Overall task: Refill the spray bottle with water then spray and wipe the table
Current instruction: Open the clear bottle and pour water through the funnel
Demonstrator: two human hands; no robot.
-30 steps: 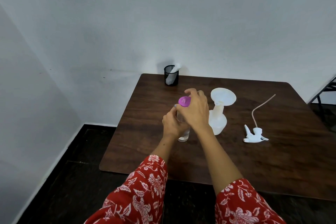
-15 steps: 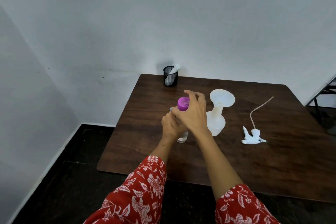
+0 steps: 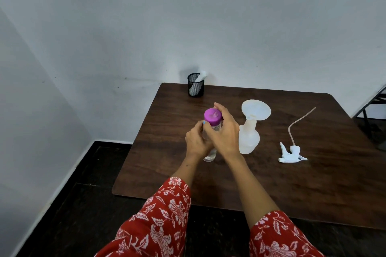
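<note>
Upright on counter [image 3: 271, 183] beside funnel-topped spray bottle [image 3: 249, 139]: clear water bottle [image 3: 210, 155], body in left hand [image 3: 196, 142] grip, purple cap [image 3: 212, 117] pinched by right hand [image 3: 224, 133] grip; detached sprayer head [image 3: 291, 153] lying well right.

Dark wood-grain desk [image 3: 313, 183], faintly glossy; clear plastic bottle [image 3: 210, 155], smooth purple cap [image 3: 212, 117]; black wire-mesh cup [image 3: 195, 87].

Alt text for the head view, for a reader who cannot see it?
Both hands hold a clear water bottle on a dark wooden table: left hand grips its body, right hand its purple cap. A funnel-topped spray bottle stands beside.
</note>
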